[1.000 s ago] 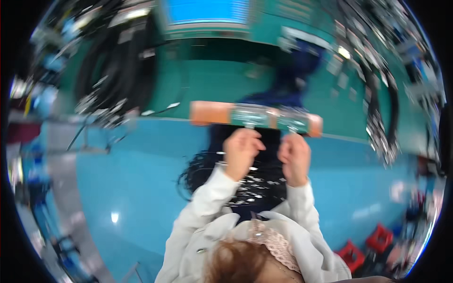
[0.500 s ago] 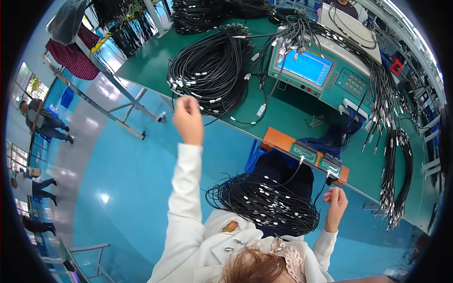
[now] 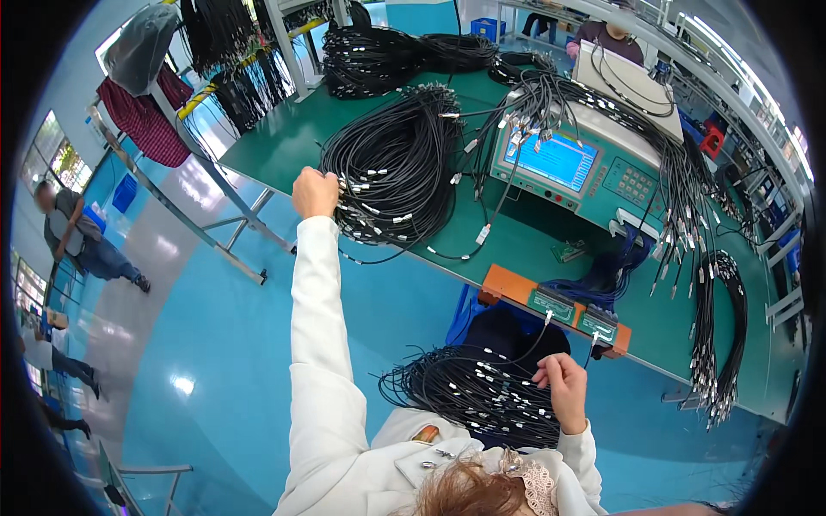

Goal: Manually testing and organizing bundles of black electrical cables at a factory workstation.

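**Both hands on cable bundles**

Up on the green bench (image 3: pixel 284 146), the left hand (image 3: pixel 315 193) is stretched out and closed on the edge of a big coil (image 3: pixel 396 168) of black cables lying there. Nearer the body, the right hand (image 3: pixel 564 389) is curled around cables from a second bundle (image 3: pixel 469 391) resting in the lap, just below the orange fixture (image 3: pixel 551 305) at the bench's front edge. A tester (image 3: pixel 572 168) with a blue screen stands behind it.

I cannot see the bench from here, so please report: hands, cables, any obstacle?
Left hand closed on big cable coil on green bench. Right hand on cable bundle in lap. Orange connector fixture just beyond it.
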Motion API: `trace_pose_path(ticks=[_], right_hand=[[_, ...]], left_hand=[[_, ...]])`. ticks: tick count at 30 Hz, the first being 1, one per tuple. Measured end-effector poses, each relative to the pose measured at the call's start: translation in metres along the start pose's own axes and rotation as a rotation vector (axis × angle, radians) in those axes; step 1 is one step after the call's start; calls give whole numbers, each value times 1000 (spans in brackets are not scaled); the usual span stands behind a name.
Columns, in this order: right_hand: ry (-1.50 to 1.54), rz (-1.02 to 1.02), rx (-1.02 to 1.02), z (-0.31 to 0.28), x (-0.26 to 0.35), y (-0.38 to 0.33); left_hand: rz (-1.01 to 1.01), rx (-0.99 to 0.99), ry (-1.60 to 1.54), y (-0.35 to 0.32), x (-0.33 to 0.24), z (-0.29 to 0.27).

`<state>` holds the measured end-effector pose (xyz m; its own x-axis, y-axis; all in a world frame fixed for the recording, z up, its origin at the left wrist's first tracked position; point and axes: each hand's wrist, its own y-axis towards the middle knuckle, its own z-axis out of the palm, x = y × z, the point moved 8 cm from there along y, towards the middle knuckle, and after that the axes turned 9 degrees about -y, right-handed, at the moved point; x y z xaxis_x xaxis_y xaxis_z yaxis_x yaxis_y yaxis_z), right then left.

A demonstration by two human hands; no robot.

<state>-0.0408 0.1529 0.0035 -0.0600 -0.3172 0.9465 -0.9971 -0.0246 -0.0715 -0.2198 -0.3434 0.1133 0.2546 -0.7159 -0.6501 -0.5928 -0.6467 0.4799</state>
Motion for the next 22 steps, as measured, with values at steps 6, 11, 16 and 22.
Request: trace_pose_path(ticks=[6, 11, 16, 22], right_hand=[[-61, -52, 122, 33, 16, 3], [-48, -104, 247, 68, 36, 24], [603, 72, 598, 136, 66, 75], [1697, -107, 1220, 188, 96, 149]], left_hand=[[70, 51, 258, 18, -11, -8], [58, 34, -167, 16, -19, -47], [-356, 618, -1596, -135, -59, -49], [-834, 1005, -1665, -291, -54, -62]])
